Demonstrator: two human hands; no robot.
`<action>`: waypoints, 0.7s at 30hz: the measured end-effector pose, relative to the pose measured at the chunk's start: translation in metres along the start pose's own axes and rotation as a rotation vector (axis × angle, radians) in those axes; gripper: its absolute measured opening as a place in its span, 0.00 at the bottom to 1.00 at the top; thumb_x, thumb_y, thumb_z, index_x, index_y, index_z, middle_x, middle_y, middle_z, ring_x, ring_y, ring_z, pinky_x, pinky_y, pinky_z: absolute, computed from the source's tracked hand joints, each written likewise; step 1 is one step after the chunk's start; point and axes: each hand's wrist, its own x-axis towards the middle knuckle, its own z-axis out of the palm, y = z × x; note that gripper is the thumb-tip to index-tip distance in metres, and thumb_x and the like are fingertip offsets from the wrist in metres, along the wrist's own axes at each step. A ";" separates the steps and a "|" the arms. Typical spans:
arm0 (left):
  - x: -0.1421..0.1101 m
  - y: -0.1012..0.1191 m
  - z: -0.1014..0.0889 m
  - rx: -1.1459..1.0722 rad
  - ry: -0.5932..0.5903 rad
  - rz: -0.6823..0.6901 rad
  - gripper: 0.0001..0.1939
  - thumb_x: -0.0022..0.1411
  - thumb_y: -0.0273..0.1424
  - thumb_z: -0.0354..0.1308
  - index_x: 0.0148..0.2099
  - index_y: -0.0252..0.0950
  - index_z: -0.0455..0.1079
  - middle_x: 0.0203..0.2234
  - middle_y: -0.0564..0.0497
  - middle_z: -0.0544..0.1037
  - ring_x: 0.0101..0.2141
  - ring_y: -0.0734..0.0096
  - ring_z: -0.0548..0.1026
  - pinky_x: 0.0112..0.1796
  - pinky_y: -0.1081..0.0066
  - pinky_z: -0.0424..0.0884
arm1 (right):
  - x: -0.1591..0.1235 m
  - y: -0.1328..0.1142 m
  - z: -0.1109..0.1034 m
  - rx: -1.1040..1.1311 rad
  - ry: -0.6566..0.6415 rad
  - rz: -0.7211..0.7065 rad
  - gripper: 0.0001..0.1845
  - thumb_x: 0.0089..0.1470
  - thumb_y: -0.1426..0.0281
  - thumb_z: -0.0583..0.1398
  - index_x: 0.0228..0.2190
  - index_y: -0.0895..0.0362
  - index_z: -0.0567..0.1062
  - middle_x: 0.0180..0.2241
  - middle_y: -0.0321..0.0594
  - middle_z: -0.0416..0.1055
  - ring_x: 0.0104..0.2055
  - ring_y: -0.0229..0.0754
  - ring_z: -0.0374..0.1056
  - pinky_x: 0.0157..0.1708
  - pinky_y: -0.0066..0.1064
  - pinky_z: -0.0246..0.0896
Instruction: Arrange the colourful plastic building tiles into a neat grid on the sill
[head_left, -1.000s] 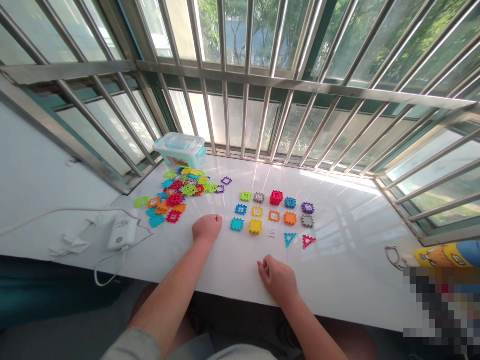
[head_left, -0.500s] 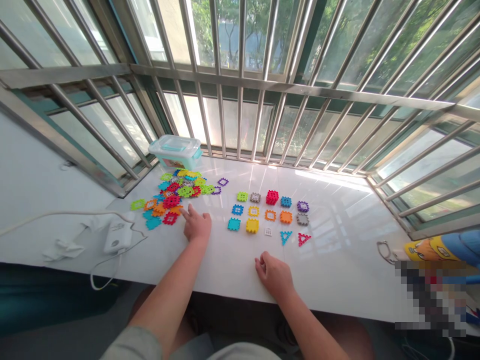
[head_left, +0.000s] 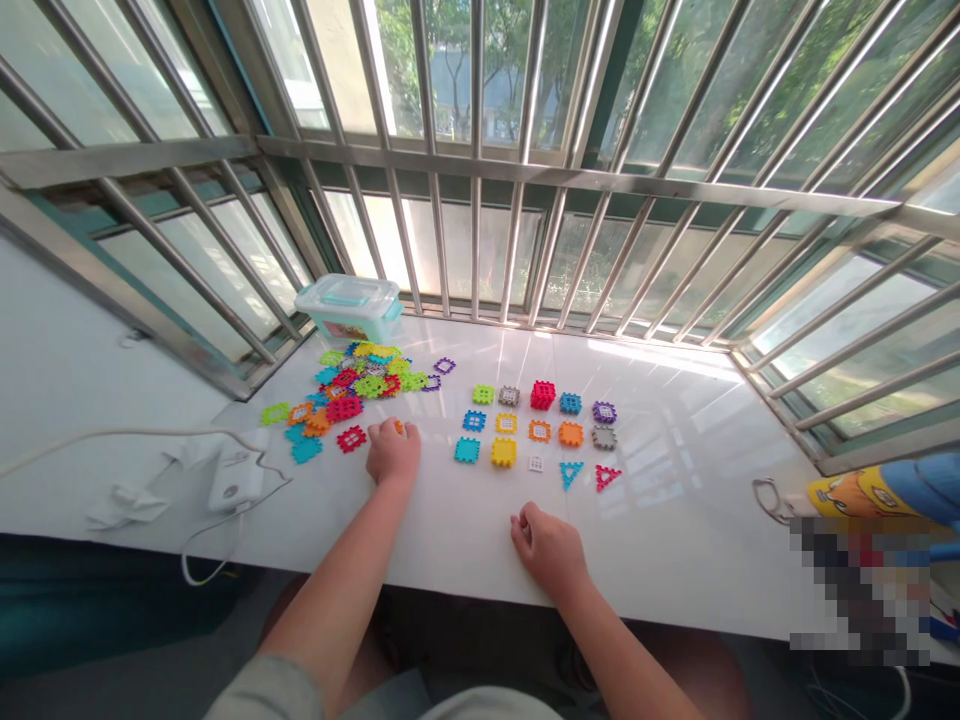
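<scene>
Pinching a small orange plastic block (head_left: 398,427) with my left hand (head_left: 391,455), I'm working just beside the heap (head_left: 352,385). My right hand (head_left: 547,548) rests loosely curled, holding nothing I can see, clear of the spaced-out rows (head_left: 539,430).

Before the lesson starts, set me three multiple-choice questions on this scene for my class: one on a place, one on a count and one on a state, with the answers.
1. Where is the lidded plastic box?
A) On the white sill, behind the heap of coloured pieces
B) On the floor
C) Outside the window bars

2. How many triangular pieces lie in the laid-out rows?
A) One
B) Two
C) Four

3. What is the right hand doing?
A) Gripping the red cube
B) Resting curled on the sill, holding nothing visible
C) Reaching through the bars

Answers:
1: A, since the box stands at the sill's far edge, past the heap.
2: B, since there is a teal triangle and a red triangle.
3: B, since its fingers fold against the sill.
</scene>
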 end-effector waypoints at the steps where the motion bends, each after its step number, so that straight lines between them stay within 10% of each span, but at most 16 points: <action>1: 0.000 -0.001 -0.001 0.005 -0.024 0.006 0.21 0.72 0.43 0.50 0.57 0.40 0.76 0.58 0.38 0.73 0.45 0.53 0.79 0.44 0.59 0.76 | 0.000 0.000 0.000 0.001 0.000 0.000 0.13 0.70 0.61 0.54 0.33 0.53 0.69 0.24 0.32 0.73 0.24 0.36 0.67 0.28 0.32 0.40; 6: 0.001 -0.007 -0.003 -0.007 -0.056 0.117 0.27 0.74 0.47 0.44 0.38 0.39 0.81 0.55 0.40 0.77 0.44 0.56 0.79 0.43 0.63 0.73 | 0.001 -0.001 -0.002 0.005 0.011 -0.008 0.14 0.70 0.61 0.54 0.32 0.53 0.69 0.24 0.32 0.73 0.24 0.36 0.67 0.28 0.31 0.40; 14: -0.001 -0.005 -0.012 -0.115 -0.222 0.040 0.32 0.76 0.48 0.35 0.45 0.43 0.80 0.31 0.45 0.84 0.41 0.54 0.80 0.41 0.63 0.70 | 0.001 -0.002 -0.002 0.007 0.021 -0.018 0.14 0.70 0.62 0.54 0.32 0.53 0.70 0.23 0.32 0.73 0.23 0.36 0.66 0.27 0.32 0.40; 21: -0.001 -0.001 -0.010 0.069 -0.192 0.085 0.31 0.75 0.49 0.37 0.41 0.43 0.81 0.37 0.40 0.84 0.43 0.49 0.80 0.39 0.62 0.70 | 0.000 -0.007 -0.005 -0.022 0.030 -0.203 0.14 0.71 0.66 0.53 0.34 0.53 0.73 0.30 0.37 0.74 0.31 0.40 0.68 0.33 0.32 0.52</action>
